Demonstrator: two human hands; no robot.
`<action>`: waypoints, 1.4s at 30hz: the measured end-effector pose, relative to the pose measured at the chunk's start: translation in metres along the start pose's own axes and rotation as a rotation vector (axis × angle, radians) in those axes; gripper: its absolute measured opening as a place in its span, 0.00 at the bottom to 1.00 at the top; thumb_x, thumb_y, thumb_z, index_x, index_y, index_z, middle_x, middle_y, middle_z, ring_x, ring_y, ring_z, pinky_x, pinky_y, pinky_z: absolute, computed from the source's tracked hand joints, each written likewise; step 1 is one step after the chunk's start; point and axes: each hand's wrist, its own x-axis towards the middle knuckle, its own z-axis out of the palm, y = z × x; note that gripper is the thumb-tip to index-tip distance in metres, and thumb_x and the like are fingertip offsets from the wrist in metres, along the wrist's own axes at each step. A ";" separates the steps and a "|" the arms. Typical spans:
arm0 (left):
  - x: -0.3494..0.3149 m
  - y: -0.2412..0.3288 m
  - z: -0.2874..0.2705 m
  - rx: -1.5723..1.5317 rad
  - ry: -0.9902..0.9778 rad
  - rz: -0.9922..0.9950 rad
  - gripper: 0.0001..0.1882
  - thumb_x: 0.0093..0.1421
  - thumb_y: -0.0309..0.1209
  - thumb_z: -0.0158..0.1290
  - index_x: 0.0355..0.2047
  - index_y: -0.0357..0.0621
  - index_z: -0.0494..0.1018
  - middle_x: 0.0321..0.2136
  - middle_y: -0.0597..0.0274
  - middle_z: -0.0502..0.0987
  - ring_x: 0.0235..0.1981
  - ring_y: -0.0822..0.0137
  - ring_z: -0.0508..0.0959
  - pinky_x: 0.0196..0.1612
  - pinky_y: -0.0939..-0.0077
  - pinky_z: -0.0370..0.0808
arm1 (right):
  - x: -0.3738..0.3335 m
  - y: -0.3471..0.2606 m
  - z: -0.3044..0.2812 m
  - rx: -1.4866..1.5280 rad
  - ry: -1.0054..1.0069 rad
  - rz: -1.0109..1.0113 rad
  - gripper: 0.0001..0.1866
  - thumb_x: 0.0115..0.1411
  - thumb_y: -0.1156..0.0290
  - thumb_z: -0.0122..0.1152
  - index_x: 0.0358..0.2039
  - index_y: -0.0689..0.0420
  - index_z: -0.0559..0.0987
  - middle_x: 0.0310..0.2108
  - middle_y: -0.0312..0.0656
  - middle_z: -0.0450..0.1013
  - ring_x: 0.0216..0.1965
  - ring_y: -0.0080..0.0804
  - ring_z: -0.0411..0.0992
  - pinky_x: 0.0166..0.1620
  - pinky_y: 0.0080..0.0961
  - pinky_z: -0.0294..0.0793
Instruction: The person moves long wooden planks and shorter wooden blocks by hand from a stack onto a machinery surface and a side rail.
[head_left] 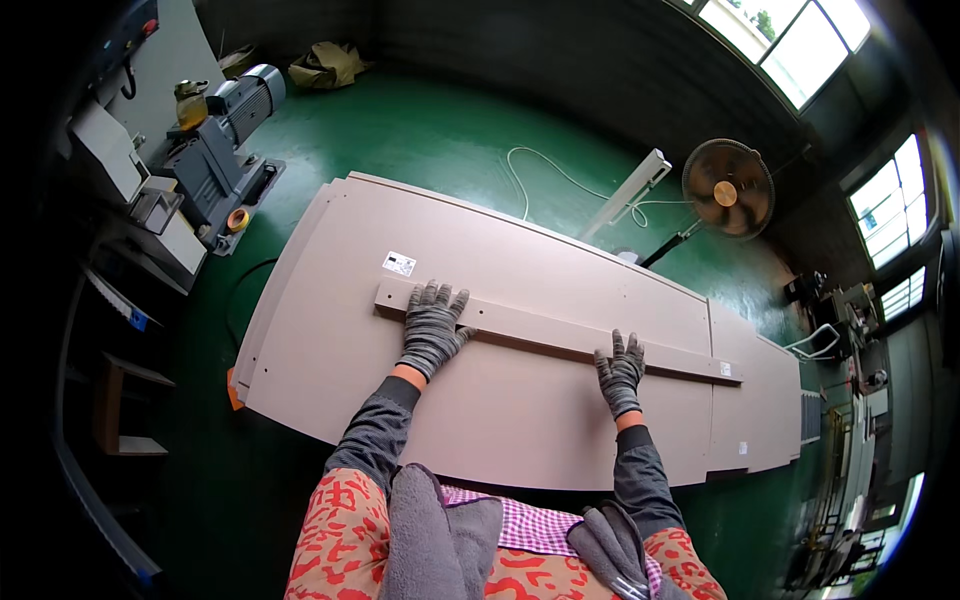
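The left hand (pixel 434 328) and right hand (pixel 620 376), in striped grey knit gloves (pixel 428 346), lie fingers extended across a long, straight, pinkish-beige bar (pixel 545 326) resting on broad, flat, pinkish-beige panels (pixel 330 300); their wide spacing probably steadies it against swivelling.

A glossy green floor (pixel 430 130) is bordered by a dark wall (pixel 500 50). Daylight is admitted through paned windows (pixel 808 62) on the right and reflected off the floor, where a standing fan (pixel 728 190) is placed.
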 end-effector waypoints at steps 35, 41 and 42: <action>0.147 0.025 0.029 -0.308 0.339 -0.311 0.16 0.55 0.42 0.55 0.34 0.42 0.77 0.40 0.52 0.77 0.50 0.51 0.72 0.59 0.53 0.64 | 0.117 -0.235 0.021 0.454 0.248 -0.523 0.13 0.59 0.72 0.60 0.43 0.60 0.81 0.44 0.49 0.78 0.48 0.47 0.75 0.55 0.41 0.70; 0.156 0.024 0.027 -0.266 0.314 -0.292 0.15 0.55 0.42 0.55 0.35 0.43 0.78 0.38 0.53 0.77 0.48 0.52 0.73 0.58 0.53 0.65 | 0.125 -0.233 0.024 0.509 0.252 -0.562 0.12 0.58 0.71 0.60 0.43 0.59 0.80 0.41 0.48 0.77 0.44 0.48 0.75 0.51 0.41 0.71; 0.160 0.023 0.029 -0.255 0.328 -0.277 0.15 0.55 0.42 0.55 0.34 0.44 0.78 0.38 0.53 0.77 0.47 0.52 0.73 0.57 0.53 0.65 | 0.128 -0.233 0.023 0.517 0.256 -0.555 0.12 0.58 0.71 0.60 0.43 0.59 0.80 0.41 0.48 0.77 0.44 0.48 0.75 0.51 0.41 0.71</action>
